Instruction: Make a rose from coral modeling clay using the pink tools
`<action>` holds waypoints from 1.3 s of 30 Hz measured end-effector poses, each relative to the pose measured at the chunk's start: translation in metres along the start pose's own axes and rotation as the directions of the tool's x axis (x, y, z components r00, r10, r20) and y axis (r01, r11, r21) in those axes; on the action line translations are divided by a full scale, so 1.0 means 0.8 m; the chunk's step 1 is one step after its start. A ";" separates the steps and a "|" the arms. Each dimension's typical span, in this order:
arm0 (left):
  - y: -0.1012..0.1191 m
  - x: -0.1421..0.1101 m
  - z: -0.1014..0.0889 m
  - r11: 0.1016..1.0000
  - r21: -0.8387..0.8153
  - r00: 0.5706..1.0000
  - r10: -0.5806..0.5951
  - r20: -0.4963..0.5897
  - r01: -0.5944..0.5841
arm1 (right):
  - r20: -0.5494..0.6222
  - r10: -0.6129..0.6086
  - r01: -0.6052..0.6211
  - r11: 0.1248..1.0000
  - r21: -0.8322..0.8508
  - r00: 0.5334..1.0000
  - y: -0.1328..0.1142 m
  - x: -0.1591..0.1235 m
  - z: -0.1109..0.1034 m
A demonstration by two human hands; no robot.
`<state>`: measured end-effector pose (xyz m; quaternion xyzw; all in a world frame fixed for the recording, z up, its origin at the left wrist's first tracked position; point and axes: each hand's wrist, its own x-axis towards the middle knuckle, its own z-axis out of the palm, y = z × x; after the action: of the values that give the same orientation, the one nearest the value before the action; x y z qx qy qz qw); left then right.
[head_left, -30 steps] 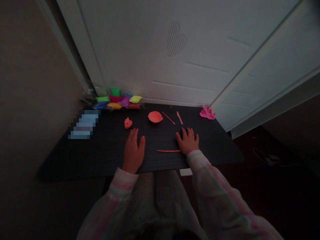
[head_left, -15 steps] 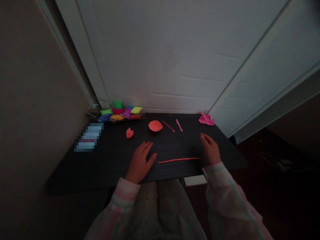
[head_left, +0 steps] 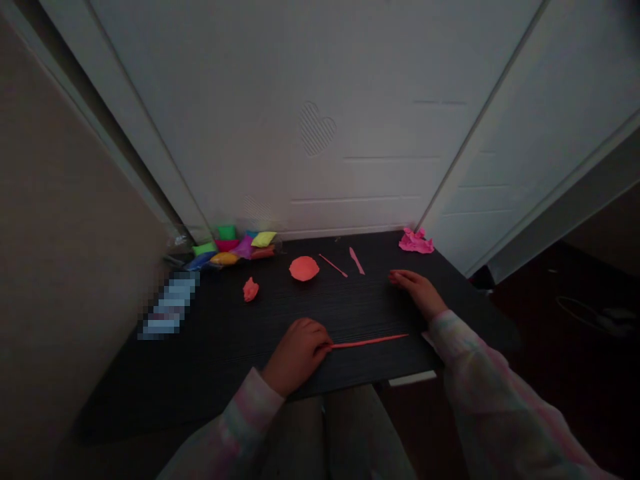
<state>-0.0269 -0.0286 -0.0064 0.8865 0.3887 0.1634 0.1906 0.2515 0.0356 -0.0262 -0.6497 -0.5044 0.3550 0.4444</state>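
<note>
The person's left hand [head_left: 297, 355] sits low on the dark wood-grain table [head_left: 215, 360], its grip curled narrow, with the fingertips [head_left: 320, 340] meeting one end of a long coral clay rope [head_left: 370, 341]. From where I stand, I cannot tell whether it is pinching the rope or only touching it. The rope lies straight across the table, near the front edge. The right hand [head_left: 417, 293] rests well apart from it, grip open and empty, fingers stretched flat on the table. Farther off lie a flattened coral clay disc [head_left: 304, 269], a small coral clay lump [head_left: 251, 290], a thin coral clay strip [head_left: 333, 265] and a pink modelling knife [head_left: 357, 261]. Crumpled pink clay [head_left: 416, 242] sits at the far right corner, and a heap of coloured clay packets [head_left: 230, 248] stands at the far left, against a white door [head_left: 310, 133]
</note>
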 end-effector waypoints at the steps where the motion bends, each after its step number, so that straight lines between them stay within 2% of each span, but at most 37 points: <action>1: -0.002 0.002 -0.005 1.000 -0.004 1.000 -0.002 0.009 0.002 | 0.000 -0.030 0.030 0.995 -0.092 1.000 -0.001 0.006 0.005; 6: -0.027 0.011 -0.036 0.999 -0.001 0.999 -0.034 0.040 0.034 | 0.012 -0.141 0.131 0.879 -0.458 0.990 -0.011 0.038 0.033; 9: -0.050 0.013 -0.055 0.997 0.008 0.995 -0.079 0.061 0.079 | 0.057 -0.224 0.211 0.757 -0.619 0.973 -0.016 0.052 0.050; 11: -0.067 0.008 -0.066 0.994 0.028 0.992 -0.104 0.069 0.102 | 0.083 -0.272 0.250 0.669 -0.700 0.959 -0.020 0.057 0.058; 14: -0.090 -0.004 -0.077 0.988 0.085 0.989 -0.137 0.048 0.133 | 0.113 -0.278 0.265 0.605 -0.751 0.954 -0.022 0.062 0.063; 18: -0.103 -0.018 -0.077 0.968 0.202 0.989 -0.148 -0.002 0.146 | 0.178 -0.259 0.303 0.602 -0.739 0.949 -0.019 0.071 0.057; 21: -0.090 -0.015 -0.065 0.947 0.297 0.993 -0.116 -0.034 0.120 | 0.197 -0.285 0.336 0.604 -0.723 0.938 -0.014 0.077 0.052; 25: -0.060 0.006 -0.043 0.947 0.314 0.998 0.067 0.022 -0.071 | 0.147 -0.286 0.305 0.658 -0.688 0.947 -0.016 0.072 0.045; 27: -0.050 0.015 -0.032 0.938 0.304 0.986 0.164 0.039 -0.168 | 0.108 -0.293 0.291 0.703 -0.649 0.950 -0.021 0.054 0.042; 29: -0.046 0.019 -0.024 0.932 0.295 0.976 0.217 0.012 -0.211 | 0.144 -0.322 0.344 0.741 -0.577 0.936 -0.026 0.026 0.040; 31: -0.046 0.018 -0.019 0.938 0.279 0.974 0.223 -0.034 -0.205 | 0.283 -0.394 0.485 0.689 -0.539 0.875 -0.029 -0.009 0.037; 33: -0.047 0.014 -0.016 0.951 0.253 0.976 0.205 -0.074 -0.181 | 0.450 -0.467 0.643 0.630 -0.436 0.762 -0.029 -0.040 0.035; 35: -0.046 0.010 -0.014 0.960 0.228 0.977 0.188 -0.103 -0.161 | 0.568 -0.483 0.719 0.619 -0.316 0.666 -0.026 -0.061 0.035; 36: -0.044 0.010 -0.012 0.963 0.219 0.977 0.182 -0.110 -0.155 | 0.600 -0.485 0.734 0.620 -0.276 0.636 -0.025 -0.067 0.035; 37: -0.042 0.010 -0.011 0.966 0.212 0.977 0.177 -0.116 -0.149 | 0.615 -0.482 0.736 0.627 -0.256 0.624 -0.024 -0.070 0.036; 39: -0.038 0.013 -0.008 0.970 0.204 0.979 0.161 -0.122 -0.134 | 0.611 -0.459 0.710 0.657 -0.256 0.645 -0.023 -0.071 0.038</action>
<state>-0.0418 -0.0005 -0.0138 0.9138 0.3482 0.1992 0.0632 0.2040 -0.0109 -0.0189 -0.4163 -0.8585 0.2045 0.2187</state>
